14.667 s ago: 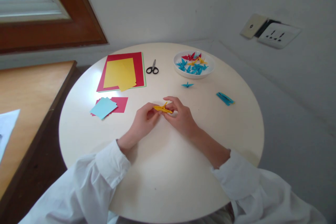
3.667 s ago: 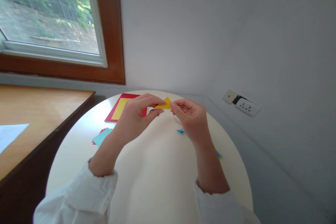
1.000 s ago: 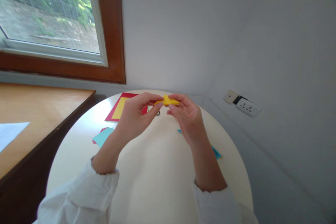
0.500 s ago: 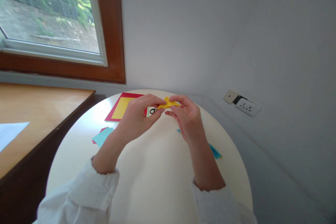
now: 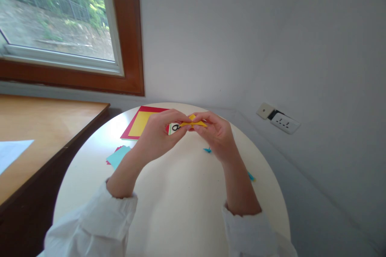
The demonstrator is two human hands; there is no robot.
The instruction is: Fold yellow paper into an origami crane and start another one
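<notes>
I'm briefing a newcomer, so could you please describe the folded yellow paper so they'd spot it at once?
Find the round white table. Over its far half, the left hand and right hand pinch the small folded yellow paper. Unlike the flat yellow sheet on red paper, it's held up.

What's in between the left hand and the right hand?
A folded yellow paper. The left hand and the right hand both pinch it, partly covering it. The head view shows this.
</notes>
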